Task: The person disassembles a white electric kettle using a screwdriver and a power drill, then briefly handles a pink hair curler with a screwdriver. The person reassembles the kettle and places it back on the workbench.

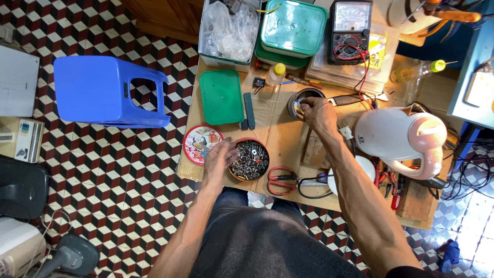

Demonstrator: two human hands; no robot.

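Observation:
My left hand rests on the left rim of a round tin filled with screws and small metal parts, fingers spread. The tin's round patterned lid lies just left of it. My right hand reaches into a small round metal can farther back on the table, its fingertips pinched together inside the rim. What the fingers pinch is too small to make out.
A pink and white electric kettle stands right of my arm. Red-handled scissors lie at the front edge. A green lid, green-lidded boxes, a multimeter and bottles crowd the back. A blue stool stands on the tiled floor at left.

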